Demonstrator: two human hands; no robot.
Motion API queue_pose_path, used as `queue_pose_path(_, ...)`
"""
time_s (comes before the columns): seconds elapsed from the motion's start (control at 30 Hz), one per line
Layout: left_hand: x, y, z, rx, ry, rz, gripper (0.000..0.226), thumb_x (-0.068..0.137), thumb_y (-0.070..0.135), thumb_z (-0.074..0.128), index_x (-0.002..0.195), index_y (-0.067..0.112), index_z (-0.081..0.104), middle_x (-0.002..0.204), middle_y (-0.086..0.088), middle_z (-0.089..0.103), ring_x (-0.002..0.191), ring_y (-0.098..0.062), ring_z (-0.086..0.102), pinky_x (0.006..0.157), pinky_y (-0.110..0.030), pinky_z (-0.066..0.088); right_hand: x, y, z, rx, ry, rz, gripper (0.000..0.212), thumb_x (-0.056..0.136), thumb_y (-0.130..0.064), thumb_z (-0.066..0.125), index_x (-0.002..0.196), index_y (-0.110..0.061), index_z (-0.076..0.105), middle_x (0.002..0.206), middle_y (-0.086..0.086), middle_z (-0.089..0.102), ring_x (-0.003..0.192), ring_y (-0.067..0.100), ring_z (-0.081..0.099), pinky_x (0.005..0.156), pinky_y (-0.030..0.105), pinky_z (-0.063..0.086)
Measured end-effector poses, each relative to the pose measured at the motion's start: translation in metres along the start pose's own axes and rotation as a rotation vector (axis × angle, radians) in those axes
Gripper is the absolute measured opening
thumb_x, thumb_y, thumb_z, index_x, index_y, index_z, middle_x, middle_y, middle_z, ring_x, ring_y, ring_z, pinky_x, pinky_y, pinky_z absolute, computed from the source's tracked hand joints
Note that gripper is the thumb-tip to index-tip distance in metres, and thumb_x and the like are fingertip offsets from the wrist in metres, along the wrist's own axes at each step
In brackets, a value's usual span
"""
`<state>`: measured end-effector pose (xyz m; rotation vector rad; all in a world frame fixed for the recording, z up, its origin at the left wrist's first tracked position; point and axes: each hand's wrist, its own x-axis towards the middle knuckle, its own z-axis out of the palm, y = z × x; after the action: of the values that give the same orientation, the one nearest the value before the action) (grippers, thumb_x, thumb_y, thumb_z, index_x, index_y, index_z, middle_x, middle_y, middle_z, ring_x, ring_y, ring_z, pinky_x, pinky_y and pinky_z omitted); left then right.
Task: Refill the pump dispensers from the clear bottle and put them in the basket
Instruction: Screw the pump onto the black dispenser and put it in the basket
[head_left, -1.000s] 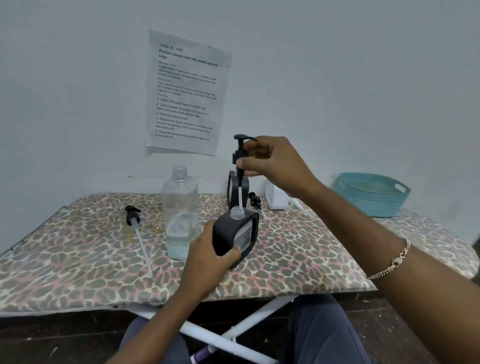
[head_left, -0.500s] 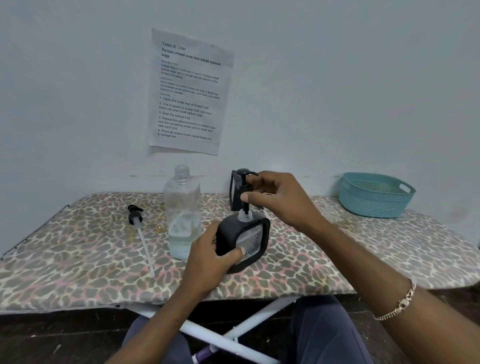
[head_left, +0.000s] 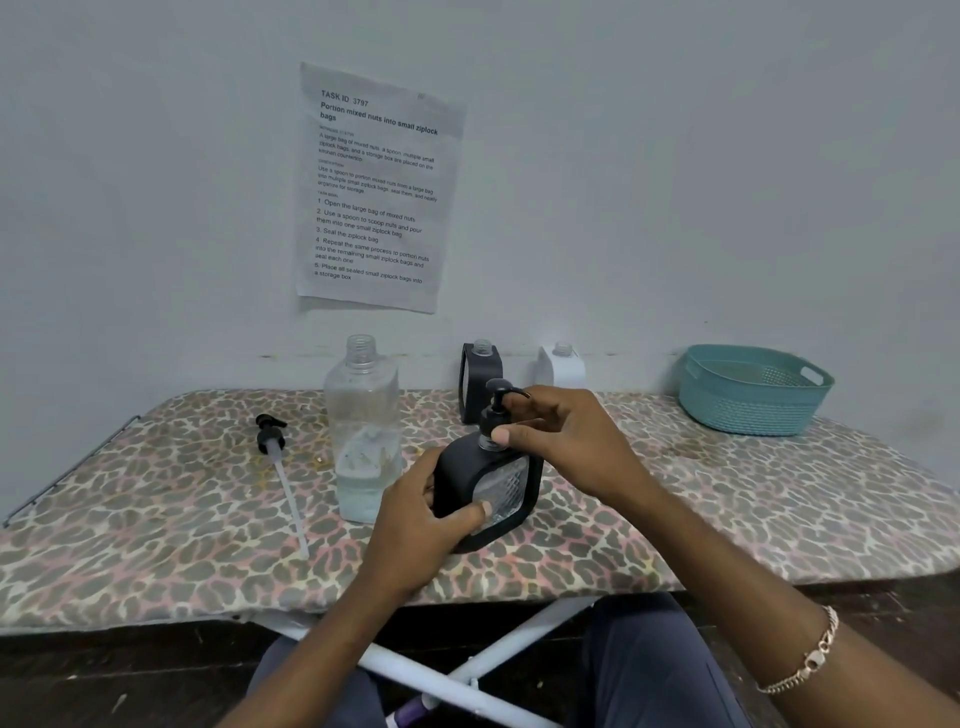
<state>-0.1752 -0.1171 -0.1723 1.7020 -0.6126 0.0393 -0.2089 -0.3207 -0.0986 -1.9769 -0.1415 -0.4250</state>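
Leopard-print board (head_left: 727, 519), long side across view. Centre: black dispenser (head_left: 462, 467), pump (head_left: 492, 413) fitted. At its 10 o'clock, just beside: clear bottle (head_left: 363, 431), uncapped, liquid in lower part. At 9 o'clock, farther out: loose pump (head_left: 271, 439), flat, tube toward 6. At 12, by wall: second black dispenser (head_left: 475, 376), white dispenser (head_left: 563, 368), both capless. At 2, far end: teal basket (head_left: 753, 410).
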Motion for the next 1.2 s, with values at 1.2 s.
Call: queue_pose_path(1.2, 0.002, -0.002, 0.0, -0.001, -0.022, -0.007, 0.051, 0.084, 0.014, 0.083, 0.118, 0.048, 0.065, 0.105, 0.008, 0.078, 0.096, -0.014, 0.077, 0.085, -0.051, 0.064, -0.004, -0.001, 0.021, -0.064, 0.123, 0.017, 0.035, 0.074, -0.041, 0.092, 0.09, -0.024, 0.066, 0.091, -0.001, 0.068, 0.085, 0.009, 0.066, 0.082, 0.027, 0.057)
